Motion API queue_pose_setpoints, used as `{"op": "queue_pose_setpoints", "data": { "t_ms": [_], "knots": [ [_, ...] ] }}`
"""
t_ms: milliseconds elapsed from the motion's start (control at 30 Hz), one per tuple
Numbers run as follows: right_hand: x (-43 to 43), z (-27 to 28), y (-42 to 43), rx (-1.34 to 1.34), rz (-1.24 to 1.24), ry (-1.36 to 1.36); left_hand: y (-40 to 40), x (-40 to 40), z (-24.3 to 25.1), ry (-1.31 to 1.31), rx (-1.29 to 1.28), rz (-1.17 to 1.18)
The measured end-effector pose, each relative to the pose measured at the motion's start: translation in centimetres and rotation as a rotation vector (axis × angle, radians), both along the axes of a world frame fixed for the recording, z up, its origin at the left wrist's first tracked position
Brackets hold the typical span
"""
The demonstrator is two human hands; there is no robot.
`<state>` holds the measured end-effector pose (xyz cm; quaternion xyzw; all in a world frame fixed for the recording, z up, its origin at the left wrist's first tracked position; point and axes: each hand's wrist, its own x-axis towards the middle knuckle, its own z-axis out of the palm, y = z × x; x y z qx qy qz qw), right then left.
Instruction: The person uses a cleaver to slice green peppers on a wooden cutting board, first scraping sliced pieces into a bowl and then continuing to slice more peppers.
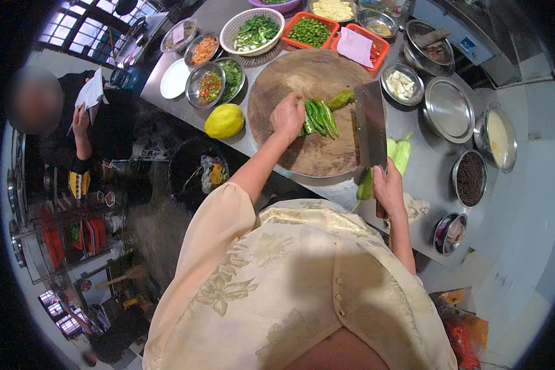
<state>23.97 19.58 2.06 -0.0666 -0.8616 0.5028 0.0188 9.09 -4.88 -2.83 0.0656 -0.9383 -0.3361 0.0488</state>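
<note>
My left hand [288, 115] is curled against the left side of long cut green peppers [321, 119], fingertips pressed to them; the thumb is hard to see. They lie on a thick round wooden chopping board [282, 83]. In my right hand [388, 187] is the handle of a Chinese cleaver [371, 125]. Its broad blade extends over the board's right side, to the right of the peppers and apart from them. A duller green pepper [342, 99] lies behind the cut pieces, close to the blade. Pale green squash-like vegetables [401, 155] lie beside the board, partly hidden by the cleaver.
A yellow fruit [224, 121] sits left of the board. Behind it stand bowls of chopped chillies [210, 88], a white colander [226, 32] of greens and orange baskets [335, 23]. Metal bowls [448, 108] line the right side. Another person's hand [80, 121] holds papers at left.
</note>
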Motion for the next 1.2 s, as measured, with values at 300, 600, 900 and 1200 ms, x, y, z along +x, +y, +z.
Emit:
{"op": "queue_pose_setpoints", "data": {
  "t_ms": [300, 600, 900, 1200],
  "knots": [
    [2.3, -0.6, 2.7, -0.023, -0.15, -0.178, 8.4, -4.4, 0.0, 0.115, -0.17, -0.487],
    [3.0, -0.4, 1.6, -0.104, -0.159, -0.264, 6.1, -3.7, 0.0, -0.043, 0.117, -0.168],
    [0.8, -0.3, -2.0, -0.129, 0.115, -0.232, -5.0, 5.3, 0.2, 0.134, 0.235, 0.139],
    [-1.6, -0.3, -7.0, 0.037, 0.455, -0.203, -4.0, 9.6, -1.8, -0.057, 0.311, 0.154]
  ]
}}
